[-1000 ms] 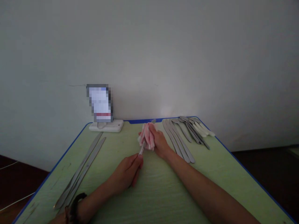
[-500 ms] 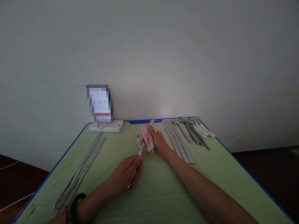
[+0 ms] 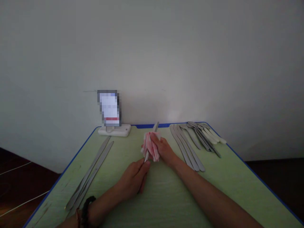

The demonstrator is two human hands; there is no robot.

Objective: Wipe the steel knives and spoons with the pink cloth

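My left hand (image 3: 136, 175) is closed round the handle of a metal table knife (image 3: 155, 127). Most of that handle is hidden in my fingers. Folded over the middle of the knife is a pink and white cloth (image 3: 151, 147), pinched in my right hand (image 3: 163, 150). The blade tip sticks out beyond the cloth, pointing away from me. To the left, table knives (image 3: 95, 172) lie side by side, partly behind my left wrist. Several more knives (image 3: 186, 150) lie in a row to the right of my right hand.
Spoons (image 3: 200, 136) and white-handled cutlery (image 3: 211, 134) lie at the back right of the green table (image 3: 163, 202). A phone (image 3: 110, 109), its screen blurred, stands on a white base (image 3: 115, 130) at the back left. A wall (image 3: 152, 57) rises behind the table.
The cloth and right hand have slid down the knife toward my left hand, so more of the blade shows beyond the cloth. The whole view has shifted slightly.
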